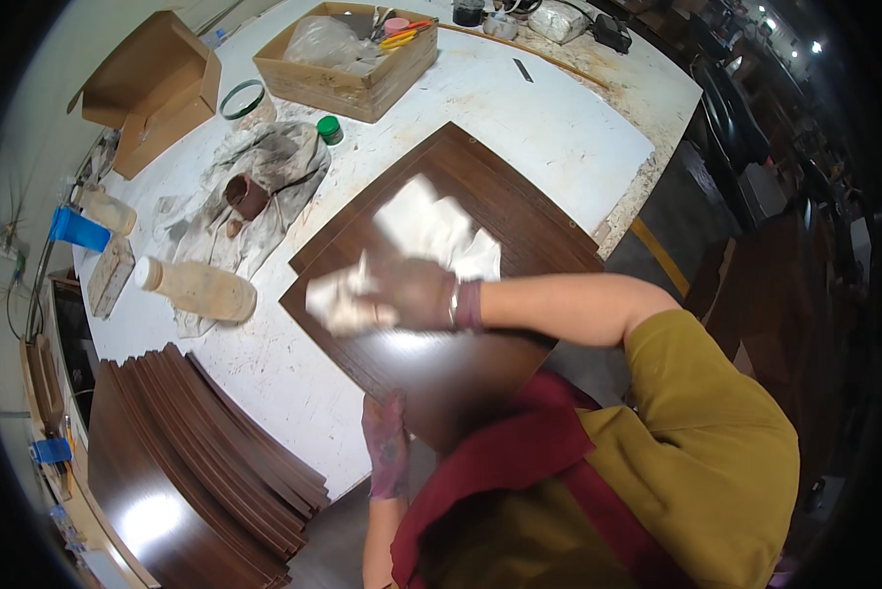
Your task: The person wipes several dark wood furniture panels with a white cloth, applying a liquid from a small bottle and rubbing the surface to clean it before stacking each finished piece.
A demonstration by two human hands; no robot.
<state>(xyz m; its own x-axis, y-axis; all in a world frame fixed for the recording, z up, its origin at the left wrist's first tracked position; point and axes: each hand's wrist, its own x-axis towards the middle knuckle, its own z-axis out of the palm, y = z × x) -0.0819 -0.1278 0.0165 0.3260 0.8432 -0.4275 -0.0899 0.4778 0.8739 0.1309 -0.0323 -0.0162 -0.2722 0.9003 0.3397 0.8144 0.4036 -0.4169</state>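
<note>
Gripping the near edge of a dark wooden panel (520, 211) on the white table (559, 128), the left hand (387, 447) steadies it while, rightward, the right hand (412, 293) presses a bunched white cloth (431, 231) onto its centre, apparently mid-wipe, with unwiped areas likely needing passes next.

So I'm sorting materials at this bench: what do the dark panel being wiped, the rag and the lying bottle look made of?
The dark panel looks like wood or wood-look laminate: brown grain lines, with a glossy glare. The rag under the right hand looks like soft white cloth, crumpled and folded. The bottle seems to be translucent plastic, grimy, with a pale cap.
</note>
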